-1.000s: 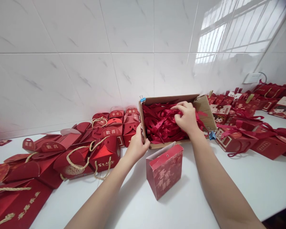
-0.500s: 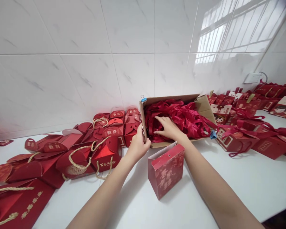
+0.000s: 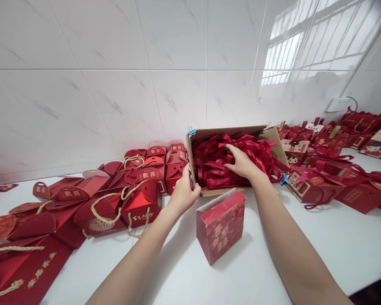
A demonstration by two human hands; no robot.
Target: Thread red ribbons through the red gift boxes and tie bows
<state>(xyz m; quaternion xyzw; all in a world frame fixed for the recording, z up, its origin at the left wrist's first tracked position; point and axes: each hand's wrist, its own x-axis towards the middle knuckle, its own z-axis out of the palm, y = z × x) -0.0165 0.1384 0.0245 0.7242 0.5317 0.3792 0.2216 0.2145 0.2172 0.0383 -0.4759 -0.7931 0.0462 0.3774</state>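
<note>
One cardboard box (image 3: 275, 142) right of centre holds tangled red ribbons (image 3: 206, 154); the left hand (image 3: 186, 188) grasps its left edge; the right hand (image 3: 241, 163), thumb and forefinger parted, is over them. A red gift box (image 3: 225, 231) stands at lower centre.

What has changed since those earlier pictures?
The right hand went left over the red ribbons, then partway back right; the pile's shape shifted. No new grip is clearly visible. The left hand still grips the left side of the cardboard box; the red gift box still stands in front.
</note>
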